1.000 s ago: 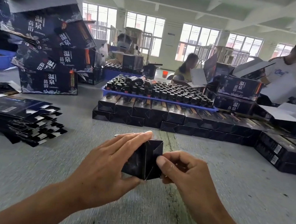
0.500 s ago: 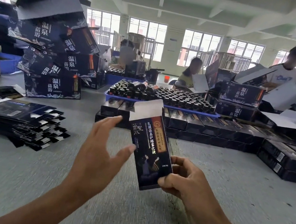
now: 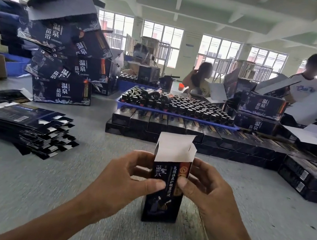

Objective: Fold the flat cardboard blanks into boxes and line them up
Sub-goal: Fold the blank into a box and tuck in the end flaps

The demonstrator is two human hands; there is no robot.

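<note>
Box (image 3: 165, 191) now upright on tabletop (image 3: 19, 180), white lid flap raised, no longer tilted in midair | left hand (image 3: 123, 178) and right hand (image 3: 206, 189) fingers grasping its sides | flat blanks (image 3: 25, 130) left | finished boxes (image 3: 173, 126), bottle tray (image 3: 177, 116) behind

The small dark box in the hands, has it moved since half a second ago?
Yes. The box has come down from tilted in the air to upright on the table, nearer than the row of finished boxes.
</note>
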